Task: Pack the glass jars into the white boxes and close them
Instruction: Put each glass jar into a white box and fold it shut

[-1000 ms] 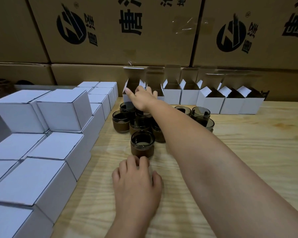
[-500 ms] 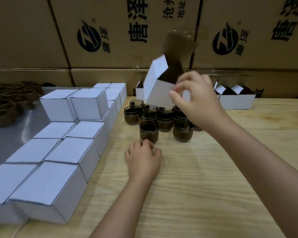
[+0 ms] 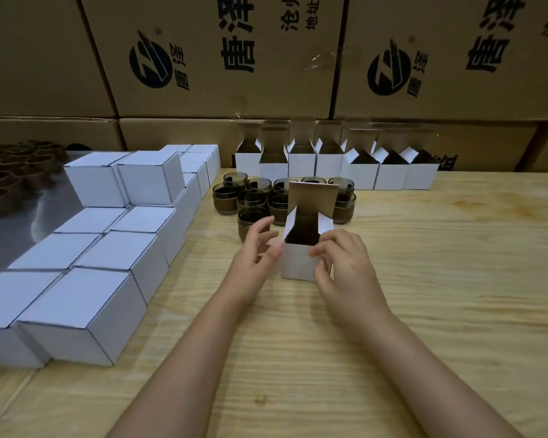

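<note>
An open white box point(image 3: 298, 262) stands upright on the wooden table point(image 3: 424, 279) in front of me, its lid flap up and its inside empty. My right hand point(image 3: 342, 267) holds the box by its front and right side. My left hand point(image 3: 255, 251) is at the box's left edge with fingers spread, thumb near the corner. Just behind the box stands a cluster of several dark glass jars point(image 3: 225, 200); the nearest jar point(image 3: 250, 224) is partly hidden by my left hand.
A row of several open white boxes point(image 3: 361, 172) lines the table's back edge. Closed white boxes point(image 3: 108, 279) are stacked in tiers on the left. Large brown cartons point(image 3: 234, 58) form a wall behind. Brown rings point(image 3: 4, 178) lie far left.
My right hand has brought the open box down from mid-air and set it on the table in front of the jars. My left hand has lifted off the table to the box's left side.
</note>
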Demonstrator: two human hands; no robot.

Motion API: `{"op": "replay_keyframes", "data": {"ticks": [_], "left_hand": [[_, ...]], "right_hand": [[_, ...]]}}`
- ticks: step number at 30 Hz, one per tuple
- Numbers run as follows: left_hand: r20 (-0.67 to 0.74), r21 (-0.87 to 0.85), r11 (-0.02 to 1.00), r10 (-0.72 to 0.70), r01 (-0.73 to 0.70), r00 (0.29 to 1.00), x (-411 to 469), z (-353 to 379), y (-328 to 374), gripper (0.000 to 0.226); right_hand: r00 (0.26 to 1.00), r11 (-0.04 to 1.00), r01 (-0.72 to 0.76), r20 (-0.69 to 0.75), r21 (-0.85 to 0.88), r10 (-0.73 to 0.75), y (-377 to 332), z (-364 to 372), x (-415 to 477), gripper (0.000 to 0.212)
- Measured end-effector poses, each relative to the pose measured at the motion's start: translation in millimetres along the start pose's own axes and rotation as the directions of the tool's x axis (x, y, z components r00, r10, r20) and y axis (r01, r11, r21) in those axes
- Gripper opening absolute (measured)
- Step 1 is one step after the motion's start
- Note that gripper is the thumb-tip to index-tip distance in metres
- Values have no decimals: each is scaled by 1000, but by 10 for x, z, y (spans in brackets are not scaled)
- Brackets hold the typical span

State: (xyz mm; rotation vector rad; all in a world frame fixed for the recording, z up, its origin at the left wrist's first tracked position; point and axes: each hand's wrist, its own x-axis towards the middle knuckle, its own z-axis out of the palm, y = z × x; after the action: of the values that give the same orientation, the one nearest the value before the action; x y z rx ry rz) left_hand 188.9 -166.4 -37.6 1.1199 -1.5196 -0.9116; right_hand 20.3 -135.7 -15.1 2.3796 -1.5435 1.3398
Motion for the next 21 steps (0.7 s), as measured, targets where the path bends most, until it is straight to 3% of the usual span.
{"op": "replay_keyframes", "data": {"ticks": [4, 8, 15, 21], "left_hand": [[106, 55, 995, 73, -79, 992, 16, 15, -2, 68], [190, 140, 980, 114, -142, 975, 35, 28, -9, 60], [159, 94, 982, 149, -165, 976, 50, 145, 29, 63], [164, 215, 963, 126, -160, 978, 62, 222, 36, 55]], "right_hand": [[998, 999, 26, -60, 37, -23, 45, 19, 3, 24], [998, 999, -3, -57, 52, 6, 94, 54, 32, 35], [994, 993, -106, -13, 49, 107, 211, 59, 108, 28], [987, 987, -153, -48, 43, 155, 173, 102, 120, 34]]}}
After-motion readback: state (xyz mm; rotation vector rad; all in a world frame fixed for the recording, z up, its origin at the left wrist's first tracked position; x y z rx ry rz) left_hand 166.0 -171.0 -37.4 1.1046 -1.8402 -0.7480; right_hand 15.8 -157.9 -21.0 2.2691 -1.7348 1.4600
